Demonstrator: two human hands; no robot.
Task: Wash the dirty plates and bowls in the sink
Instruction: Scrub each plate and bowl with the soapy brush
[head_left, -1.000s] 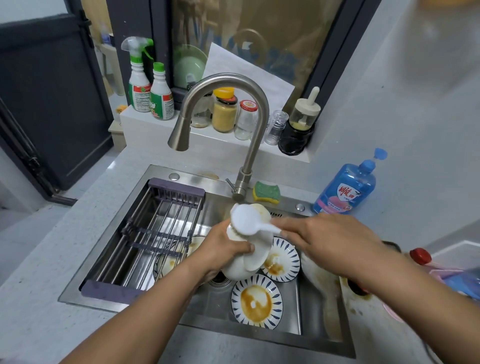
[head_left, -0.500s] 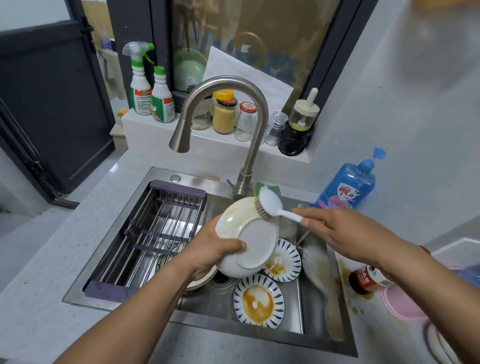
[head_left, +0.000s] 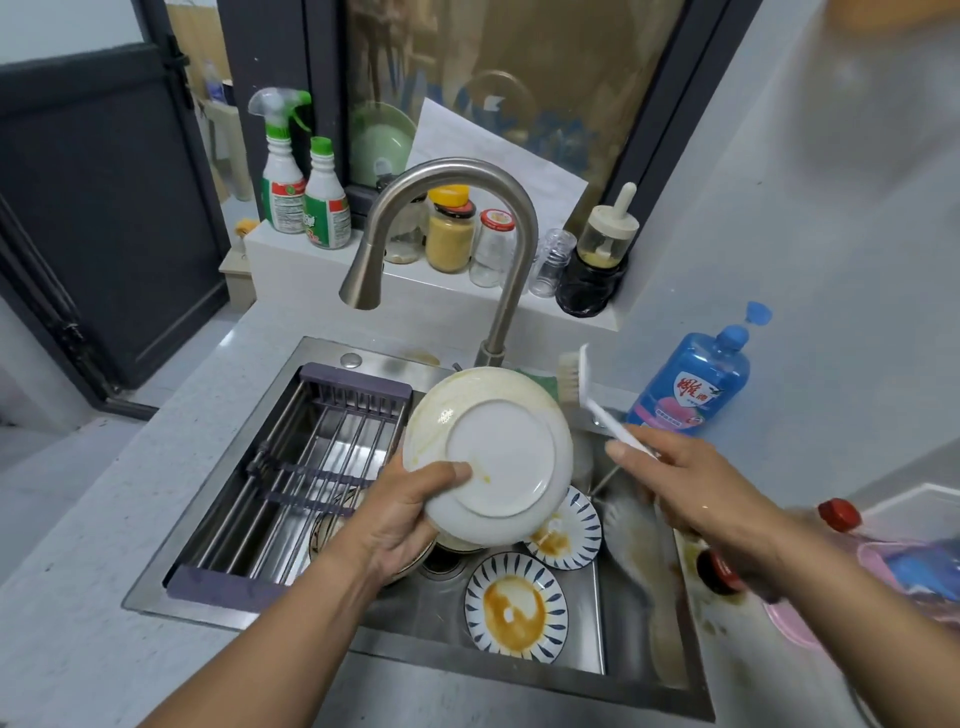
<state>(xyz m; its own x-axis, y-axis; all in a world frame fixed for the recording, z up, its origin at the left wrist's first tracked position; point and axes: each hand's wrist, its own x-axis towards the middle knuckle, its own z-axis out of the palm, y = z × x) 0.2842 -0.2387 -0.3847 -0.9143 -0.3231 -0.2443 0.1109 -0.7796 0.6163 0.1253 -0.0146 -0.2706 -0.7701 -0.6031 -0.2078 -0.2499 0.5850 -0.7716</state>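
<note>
My left hand (head_left: 402, 512) grips a white plate (head_left: 491, 454) by its lower left rim and holds it tilted over the steel sink (head_left: 644, 670), its underside facing me with yellowish smears near the rim. My right hand (head_left: 691, 483) holds the white handle of a dish brush (head_left: 574, 382); the bristles point left just beyond the plate's upper right edge, apart from it. In the sink lie two blue-striped plates, one (head_left: 514, 608) at the front and one (head_left: 563, 535) behind it, both with brown stains. Another dirty dish (head_left: 327, 530) shows under the rack.
A purple-framed drying rack (head_left: 306, 452) spans the sink's left half. The curved tap (head_left: 441, 228) rises behind the plate. A blue detergent bottle (head_left: 693, 382) stands at the right; a red-capped bottle (head_left: 839, 514) and pink tub lie on the right counter. Jars and spray bottles line the sill.
The left hand has lifted the plate and turned it so its underside faces me. The brush has come off the plate and moved up to the right.
</note>
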